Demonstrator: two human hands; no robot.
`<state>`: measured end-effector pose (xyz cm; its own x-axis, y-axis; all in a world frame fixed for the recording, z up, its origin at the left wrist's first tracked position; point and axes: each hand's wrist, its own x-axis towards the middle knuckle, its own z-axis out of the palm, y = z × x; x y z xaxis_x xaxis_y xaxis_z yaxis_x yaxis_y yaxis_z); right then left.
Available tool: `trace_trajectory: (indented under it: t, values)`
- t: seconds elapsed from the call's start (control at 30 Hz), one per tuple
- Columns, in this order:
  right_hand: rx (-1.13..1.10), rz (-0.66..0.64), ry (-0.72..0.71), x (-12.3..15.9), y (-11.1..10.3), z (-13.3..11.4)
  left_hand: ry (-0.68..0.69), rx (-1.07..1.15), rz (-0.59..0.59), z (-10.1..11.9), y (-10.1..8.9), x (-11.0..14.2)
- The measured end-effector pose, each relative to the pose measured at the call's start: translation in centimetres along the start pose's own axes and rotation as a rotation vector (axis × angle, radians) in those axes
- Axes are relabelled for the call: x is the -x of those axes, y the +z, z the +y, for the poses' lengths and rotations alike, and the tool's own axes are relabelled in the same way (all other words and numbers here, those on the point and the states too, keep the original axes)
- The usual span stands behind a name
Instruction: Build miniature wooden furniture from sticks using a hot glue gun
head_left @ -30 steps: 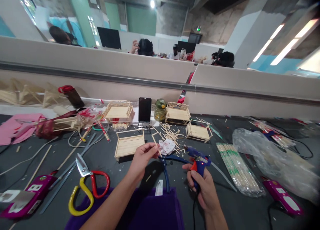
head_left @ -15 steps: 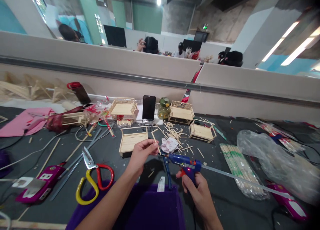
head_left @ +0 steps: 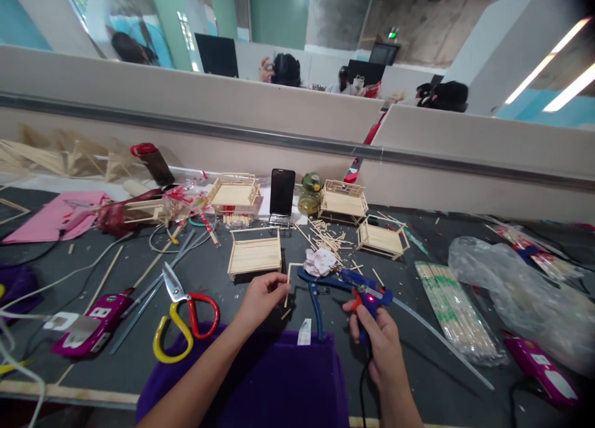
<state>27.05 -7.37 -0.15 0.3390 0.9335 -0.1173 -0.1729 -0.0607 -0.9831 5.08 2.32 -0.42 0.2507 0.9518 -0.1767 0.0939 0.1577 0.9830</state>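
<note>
Between the fingertips of my left hand (head_left: pixel 264 299) is a thin L-shaped piece of wooden sticks (head_left: pixel 289 279). My right hand (head_left: pixel 379 338) is wrapped around the handle of a blue hot glue gun (head_left: pixel 365 288), with its red light lit and a long clear glue stick (head_left: pixel 434 338) out of the back. The gun's nozzle is close to a crumpled tissue (head_left: pixel 320 262); I cannot tell whether they touch. Blue-handled pliers (head_left: pixel 316 304) lie between my hands. Just beyond my left hand stands a small wooden bed-like model (head_left: pixel 255 254).
Red-and-yellow scissors (head_left: pixel 188 313) lie left of my left arm, over a purple tray's (head_left: pixel 341 378) edge. Loose sticks (head_left: pixel 328 232), a phone (head_left: pixel 281 192) on a stand and more models (head_left: pixel 382 239) are farther back. A bag of sticks (head_left: pixel 458 310) lies right.
The glue gun has moved right, away from the L-shaped stick piece, its nozzle now by the tissue. My left hand still holds the piece, now more upright. The view has shifted slightly.
</note>
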Motion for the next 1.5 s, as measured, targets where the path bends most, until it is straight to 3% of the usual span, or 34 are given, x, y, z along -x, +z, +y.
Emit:
trace_trajectory:
  t: [0.2, 0.43, 0.8, 1.07, 1.23, 1.4, 1.5]
  values:
    - [-0.124, 0.072, 0.126, -1.7, 0.1, 1.2, -0.024, -0.162, 0.007, -1.4, -0.7, 0.6]
    - [-0.163, 0.081, 0.117, -2.2, 0.6, 2.1, 0.087, -0.529, 0.023, -2.6, -0.4, 2.2]
    - [-0.157, 0.097, 0.1, -1.7, 0.3, 2.4, 0.275, -1.057, -0.013, -2.4, 1.0, 3.7]
    - [-0.158, 0.09, 0.098, -1.7, 0.1, 2.4, 0.338, -1.169, -0.046, -3.4, 1.5, 3.6]
    - [-0.146, 0.082, 0.092, -1.6, 0.2, 2.3, 0.276, -0.956, 0.005, -3.6, 1.1, 3.3]
    - [-0.056, -0.026, 0.059, -0.6, 0.8, 1.5, -0.029, -0.142, 0.074, -2.1, -0.1, 2.3]
    - [-0.005, -0.066, 0.032, 0.1, 1.7, 1.0, -0.107, 0.258, 0.083, -0.6, -0.5, 2.0]
